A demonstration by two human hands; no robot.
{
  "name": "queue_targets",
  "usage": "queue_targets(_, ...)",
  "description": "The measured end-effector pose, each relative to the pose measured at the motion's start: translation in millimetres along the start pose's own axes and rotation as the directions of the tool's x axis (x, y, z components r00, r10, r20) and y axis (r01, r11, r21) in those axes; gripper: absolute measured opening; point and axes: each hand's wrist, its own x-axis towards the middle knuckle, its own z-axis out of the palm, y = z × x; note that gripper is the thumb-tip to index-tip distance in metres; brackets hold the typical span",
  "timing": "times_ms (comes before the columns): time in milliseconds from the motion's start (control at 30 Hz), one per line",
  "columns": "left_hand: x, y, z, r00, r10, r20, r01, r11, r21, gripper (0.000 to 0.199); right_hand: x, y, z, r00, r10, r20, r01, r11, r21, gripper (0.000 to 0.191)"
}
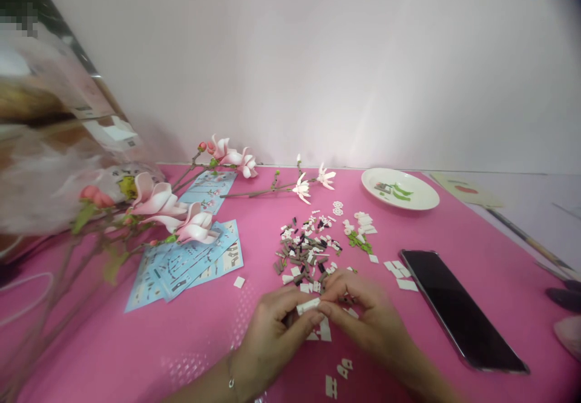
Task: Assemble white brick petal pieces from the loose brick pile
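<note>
**Two hands pinching a white plastic brick above a pink table**

The person's left hand and right hand are clenching a white brick, both grips closed on it, just below a heap of small brown, black and white bricks. A black smartphone is lying to the right, while a white plate and magnolia flower models are sitting farther ahead.

hands: 2 | phone: 1 | plate: 1 | flower branches: 3 | small bricks: too many for count
</note>
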Motion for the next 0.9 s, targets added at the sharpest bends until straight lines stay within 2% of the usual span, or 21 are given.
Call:
queue_targets(100, -0.1, 0.8, -1.0, 1.000, 0.030, -0.003, -0.030, 0.999, 0.012, 0.027, 0.5, -1.5, 0.1, 0.999, -0.054, -0.003, 0.054, 0.999, 0.002, 0.015)
queue_targets(367, -2.0, 6.1, -2.4, 0.998, 0.061, -0.006, -0.061, 0.998, 0.010, 0.027, 0.5, -6.2, -3.0, 0.997, -0.079, 0.012, 0.078, 0.997, 0.029, 0.011)
queue_targets(900, -4.3, 9.1, -4.5, 0.998, 0.056, -0.009, -0.056, 0.998, -0.038, 0.028, 0.6, -2.3, -0.5, 0.998, 0.042, 0.040, -0.044, 0.998, 0.054, 0.018)
